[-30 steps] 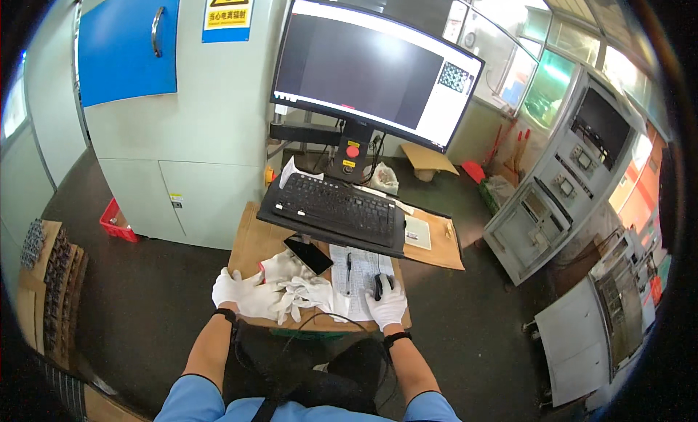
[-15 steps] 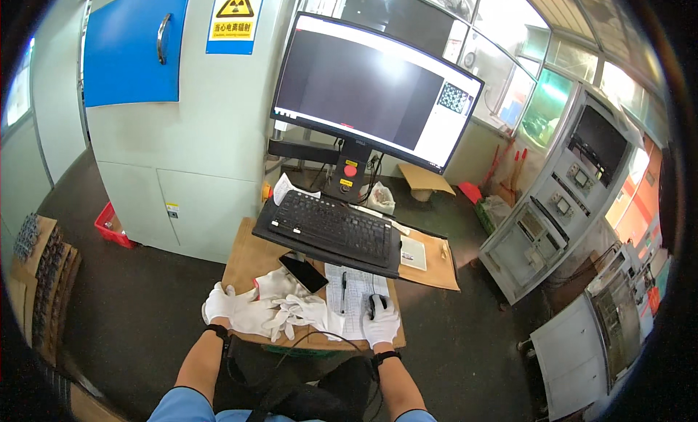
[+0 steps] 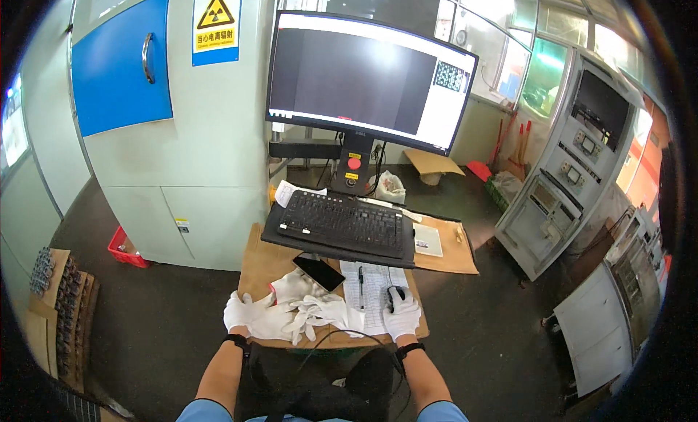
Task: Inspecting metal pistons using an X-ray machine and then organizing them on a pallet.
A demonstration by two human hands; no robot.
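Note:
My right hand [image 3: 402,317], in a white glove, is wrapped round a black computer mouse [image 3: 395,297] on a printed sheet [image 3: 374,305]. A black pen [image 3: 361,285] lies on that sheet, left of the mouse. My left hand [image 3: 237,313], also gloved, rests at the left edge of the wooden tabletop [image 3: 254,265], against a pile of loose white gloves [image 3: 320,311]. Its fingers blend into the pile, so their pose is unclear. A dark phone [image 3: 321,273] lies at the back of the pile. Just beyond stands a black keyboard [image 3: 342,224] on a tray.
Beyond the keyboard is a large lit monitor [image 3: 363,80] on an arm, with a red button [image 3: 354,163] below it. A pale cabinet [image 3: 218,218] with a blue door [image 3: 123,65] stands left. A grey control cabinet [image 3: 545,204] stands right. Stacked parts [image 3: 65,305] sit lower left.
The view has shifted, so the desk and both hands appear farther right. My right hand stays on the mouse, and my left hand stays beside the gloves.

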